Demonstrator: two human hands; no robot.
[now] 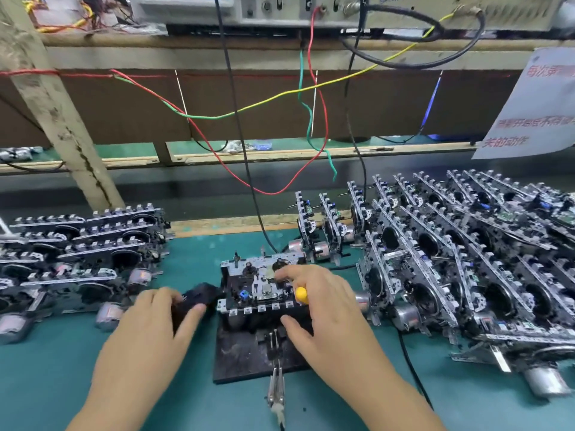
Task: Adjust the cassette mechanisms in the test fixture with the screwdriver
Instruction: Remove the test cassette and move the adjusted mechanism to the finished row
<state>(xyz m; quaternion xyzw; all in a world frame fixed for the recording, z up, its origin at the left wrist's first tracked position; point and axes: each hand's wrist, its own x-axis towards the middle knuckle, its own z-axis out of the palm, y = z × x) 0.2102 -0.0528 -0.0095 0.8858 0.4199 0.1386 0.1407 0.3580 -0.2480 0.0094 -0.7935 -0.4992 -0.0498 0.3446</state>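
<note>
My right hand point(323, 309) curls around the yellow-handled screwdriver point(301, 294), fingers resting on the cassette mechanism point(258, 284) seated in the black test fixture point(242, 353) at the bench's point(46, 384) middle. My left hand point(158, 321) pinches a black part point(199, 298) just beside the fixture's left edge. Stacked mechanisms point(466, 259) crowd the right side.

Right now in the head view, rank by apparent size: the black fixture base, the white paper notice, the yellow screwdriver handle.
1. Black fixture base and white paper notice: look alike, and distance makes it unsure.
2. Yellow screwdriver handle: clearly smallest.
</note>
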